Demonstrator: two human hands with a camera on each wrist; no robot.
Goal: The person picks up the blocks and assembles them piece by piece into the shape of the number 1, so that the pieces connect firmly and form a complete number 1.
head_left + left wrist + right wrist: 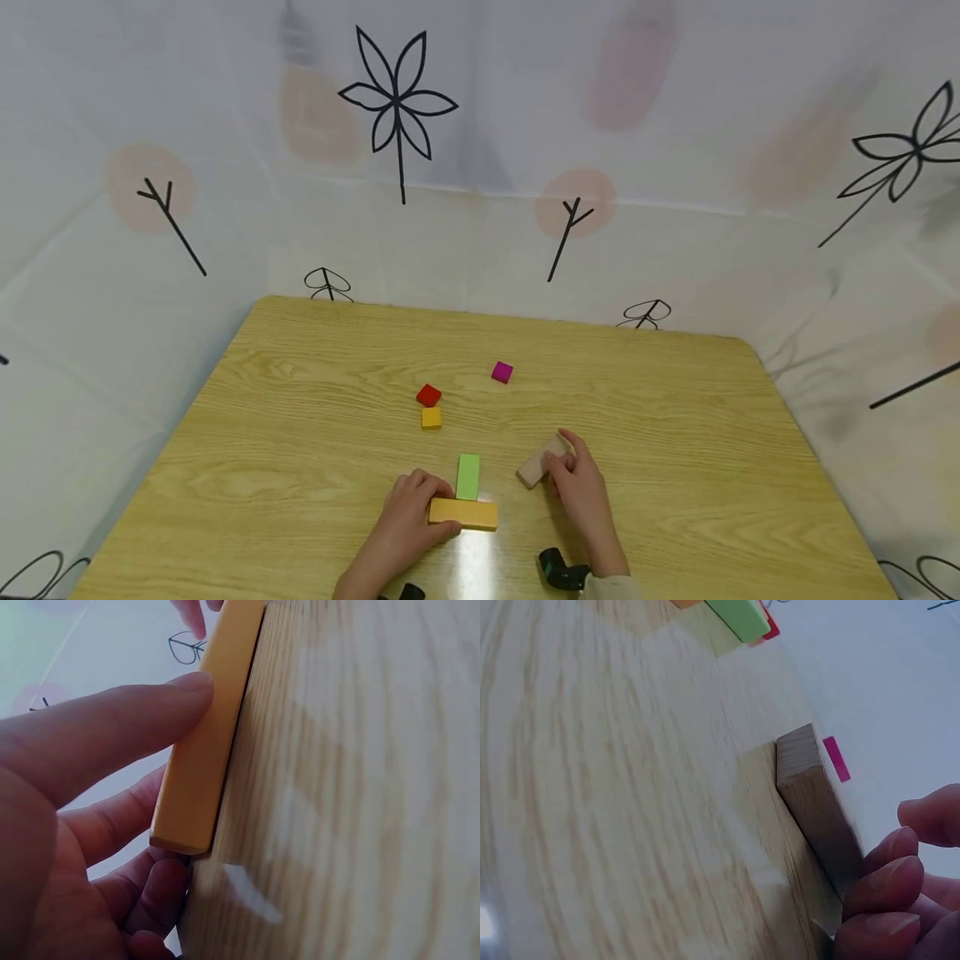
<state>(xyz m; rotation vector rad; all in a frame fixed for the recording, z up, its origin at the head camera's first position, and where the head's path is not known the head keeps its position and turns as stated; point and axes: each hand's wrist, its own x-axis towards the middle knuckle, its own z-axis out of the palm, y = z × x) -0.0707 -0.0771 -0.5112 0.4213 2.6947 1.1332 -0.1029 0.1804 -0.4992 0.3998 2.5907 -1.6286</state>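
2 hands busy, and it looks like the placing-and-lining-up stage of some block work! The long yellow block (472, 515) lies crosswise on the tabletop (675, 417), the green block (468, 477) standing off its far side like the stem of a T, the 2 seemingly touching. The plain wooden block (531, 470) sits slanted to the right, apart from that pair. My call: the next move needs a secure pinch on the wood and a careful turn, without nudging the T.

Now the poses! The left hand (401, 521) comes in low from the near edge, grasping the yellow block's left end, thumb on the near side, fingers behind. The right hand (583, 492) reaches forward, wrist nearest the viewer, thumb and fingers pinching the wooden block's far end. Beyond them, 3 small blocks wait: red (428, 395), orange-yellow (431, 418), magenta (502, 372).
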